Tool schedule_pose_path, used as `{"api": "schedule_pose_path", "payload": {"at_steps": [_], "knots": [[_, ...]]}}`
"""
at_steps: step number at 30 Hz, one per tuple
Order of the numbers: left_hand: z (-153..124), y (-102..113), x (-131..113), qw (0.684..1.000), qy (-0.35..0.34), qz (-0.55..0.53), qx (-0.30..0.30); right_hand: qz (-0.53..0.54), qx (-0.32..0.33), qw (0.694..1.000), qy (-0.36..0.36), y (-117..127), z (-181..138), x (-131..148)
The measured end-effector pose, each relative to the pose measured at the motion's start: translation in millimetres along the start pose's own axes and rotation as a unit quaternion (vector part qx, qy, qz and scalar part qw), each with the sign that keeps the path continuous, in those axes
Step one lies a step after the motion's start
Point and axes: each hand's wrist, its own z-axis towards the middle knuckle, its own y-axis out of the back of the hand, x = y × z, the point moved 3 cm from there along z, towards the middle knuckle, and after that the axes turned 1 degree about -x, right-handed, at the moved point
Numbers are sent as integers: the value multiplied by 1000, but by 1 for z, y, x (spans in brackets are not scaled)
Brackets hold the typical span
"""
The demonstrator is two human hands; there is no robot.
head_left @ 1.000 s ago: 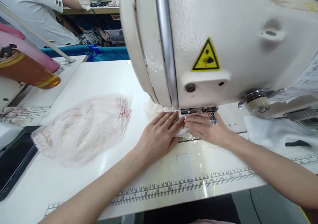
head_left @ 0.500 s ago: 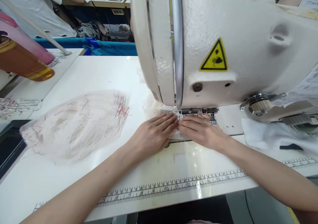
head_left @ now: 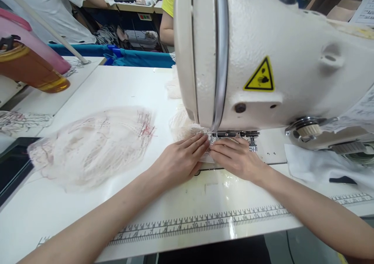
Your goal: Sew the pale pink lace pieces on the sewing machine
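Note:
Pale sheer lace fabric point(head_left: 183, 124) lies under the head of a white sewing machine point(head_left: 254, 34), partly hidden behind it and beneath my hands. My left hand point(head_left: 181, 155) rests flat on the lace, fingers stretched out toward the presser foot point(head_left: 214, 136). Just right of the foot, my right hand point(head_left: 233, 156) has its fingers bent and pressed together on the lace edge; its thumb is hidden. Fingertips of both hands almost meet in front of the needle area. Left of them a heap of pale lace pieces point(head_left: 93, 151) with red threads lies on the table.
A printed ruler point(head_left: 195, 227) runs along the front edge of the white table point(head_left: 128, 88). A dark flat device point(head_left: 14, 166) lies at left, below an amber cup point(head_left: 35, 69) and a pink bottle point(head_left: 37, 41). White cloth point(head_left: 315, 164) lies at right. Co-workers sit beyond.
The view has shifted slightly, so the machine sits further right and lower, and a yellow sleeve shows behind it. Both hands keep nearly the same place on the lace.

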Motion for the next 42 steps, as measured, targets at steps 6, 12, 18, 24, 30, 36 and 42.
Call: {"api": "schedule_pose_path", "payload": {"at_steps": [6, 12, 18, 24, 30, 36, 42], "knots": [[0, -1, -5, 1000, 13, 21, -12, -17, -11, 1000, -14, 2, 0, 1], [3, 0, -10, 999, 26, 36, -32, 12, 21, 999, -35, 0, -3, -3], [3, 0, -13, 997, 38, 49, -39, 24, 26, 999, -34, 1, -3, -5], [3, -2, -16, 997, 55, 51, -16, 6, 13, 1000, -18, 5, -1, -7], [1, -3, -17, 997, 55, 57, 0, -42, -36, 998, -10, 14, 3, -11], [2, -3, -16, 997, 63, 51, -4, -64, -28, 997, -40, 17, 5, -11], [4, -3, -15, 997, 64, 31, -5, -36, -12, 998, -46, 20, 8, -14]]}}
